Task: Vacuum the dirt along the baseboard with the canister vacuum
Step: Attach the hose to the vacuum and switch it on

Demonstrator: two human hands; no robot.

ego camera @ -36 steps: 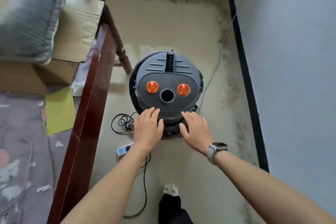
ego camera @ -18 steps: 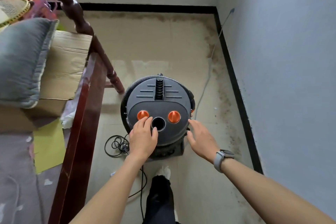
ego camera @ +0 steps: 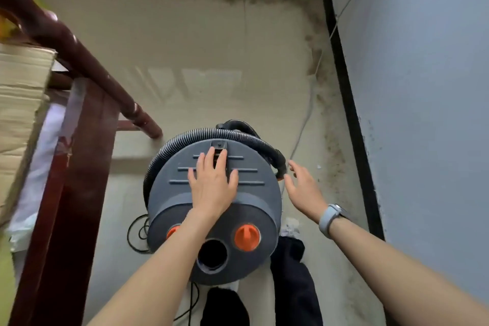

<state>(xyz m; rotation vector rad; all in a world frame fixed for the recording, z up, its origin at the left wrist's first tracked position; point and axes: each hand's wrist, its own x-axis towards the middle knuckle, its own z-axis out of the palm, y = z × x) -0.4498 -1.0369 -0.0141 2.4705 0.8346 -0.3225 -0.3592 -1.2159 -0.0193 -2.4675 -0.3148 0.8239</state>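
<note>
A round grey canister vacuum (ego camera: 254, 201) with two orange knobs (ego camera: 247, 237) and a dark inlet hole (ego camera: 212, 255) stands on the beige floor right below me. A ribbed black hose (ego camera: 260, 144) coils around its far side. My left hand (ego camera: 213, 182) lies flat on the lid, fingers straight, fingertips at the lid's handle slot. My right hand (ego camera: 304, 188), wearing a wristwatch, hovers with spread fingers beside the vacuum's right edge, next to the hose end. Dark dirt (ego camera: 330, 145) lines the black baseboard (ego camera: 352, 119) on the right and along the far wall.
A dark red wooden bed frame (ego camera: 79, 156) with a turned post stands at left, a cardboard box (ego camera: 21, 92) on it. A black power cord (ego camera: 136, 233) lies coiled left of the vacuum. A thin grey cable (ego camera: 308, 114) runs down near the right wall. My legs are under the vacuum.
My view has closed in on the vacuum. My left hand slid from the near edge up across the lid to the handle slot. My right hand moved forward along the vacuum's right side.
</note>
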